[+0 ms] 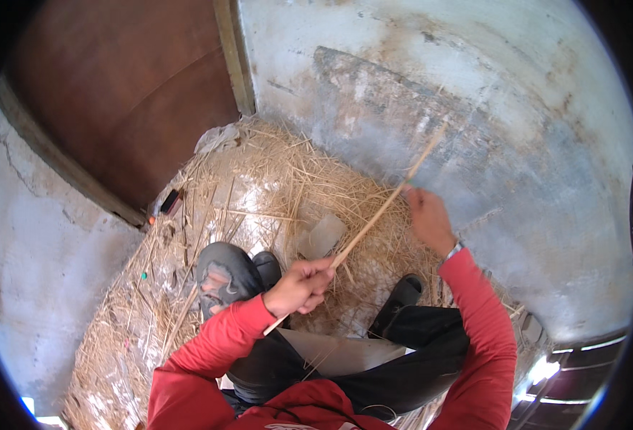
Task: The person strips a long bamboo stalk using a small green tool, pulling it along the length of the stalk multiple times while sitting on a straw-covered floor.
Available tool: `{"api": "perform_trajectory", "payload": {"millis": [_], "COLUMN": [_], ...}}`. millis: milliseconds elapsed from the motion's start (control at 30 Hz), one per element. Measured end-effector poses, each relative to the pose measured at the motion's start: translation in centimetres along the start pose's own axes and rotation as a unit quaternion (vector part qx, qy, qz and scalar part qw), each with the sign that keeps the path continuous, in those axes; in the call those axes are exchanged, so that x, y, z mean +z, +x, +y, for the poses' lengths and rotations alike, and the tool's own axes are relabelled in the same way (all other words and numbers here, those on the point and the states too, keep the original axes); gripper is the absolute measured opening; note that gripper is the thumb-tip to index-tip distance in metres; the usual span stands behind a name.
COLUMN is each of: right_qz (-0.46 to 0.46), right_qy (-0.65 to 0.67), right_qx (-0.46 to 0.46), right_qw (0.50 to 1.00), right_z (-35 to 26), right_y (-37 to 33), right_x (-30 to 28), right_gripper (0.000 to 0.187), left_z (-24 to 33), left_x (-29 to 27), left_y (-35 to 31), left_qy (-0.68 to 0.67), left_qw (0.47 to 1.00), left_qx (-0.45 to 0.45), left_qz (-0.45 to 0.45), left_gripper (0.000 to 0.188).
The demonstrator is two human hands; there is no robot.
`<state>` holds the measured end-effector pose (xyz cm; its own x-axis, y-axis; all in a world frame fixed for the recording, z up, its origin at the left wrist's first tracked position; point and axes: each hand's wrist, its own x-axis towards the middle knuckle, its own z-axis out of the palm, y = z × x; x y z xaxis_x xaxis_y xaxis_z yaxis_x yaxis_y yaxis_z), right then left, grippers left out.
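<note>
A long straw-coloured stalk [370, 223] slants up and away to the right, its far tip thin and frayed. My left hand [302, 287] is closed around its lower part, and a pale end sticks out below the fist. Farther up, the curled fingers of my right hand [429, 221] meet at the stalk's edge in a pinch; slight blur hides exactly how much they grip. The stalk hangs in the air above my lap and the straw-covered floor. Both arms have red sleeves.
Loose straw [338, 175] litters the floor around my feet. A pale block [323, 236] lies between my dark shoes. A weathered wall [431, 93] rises ahead and to the right. At the far left stands a brown door panel [123, 86]; a small dark object [169, 202] lies near its foot.
</note>
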<state>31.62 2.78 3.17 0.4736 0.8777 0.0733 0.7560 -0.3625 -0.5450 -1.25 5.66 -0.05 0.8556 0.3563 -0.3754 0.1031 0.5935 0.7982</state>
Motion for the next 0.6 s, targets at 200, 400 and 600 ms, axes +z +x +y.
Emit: {"api": "perform_trajectory", "payload": {"millis": [200,400,600], "right_qz": [0.223,0.291,0.201], "right_qy": [-0.014,0.025,0.273], "right_qx": [0.124,0.149,-0.017], "right_qw": [0.967,0.945,0.940], "right_z": [19.2,24.5,4.7], "right_y": [5.9,1.4,-8.4], "right_x": [-5.3,-11.5,-16.8], "right_gripper": [0.067,0.058,0.031], "left_z": [-2.4,-1.4,1.3], "left_x": [-2.3,-3.7,-1.1], "left_y": [-2.7,-3.5,-5.6], "left_qy": [0.091,0.095,0.113], "left_qw": [0.995,0.987,0.979], "left_qx": [0.002,0.125,0.164], "left_qz": [-0.049,-0.007,0.034], "left_gripper": [0.045,0.044,0.043]}}
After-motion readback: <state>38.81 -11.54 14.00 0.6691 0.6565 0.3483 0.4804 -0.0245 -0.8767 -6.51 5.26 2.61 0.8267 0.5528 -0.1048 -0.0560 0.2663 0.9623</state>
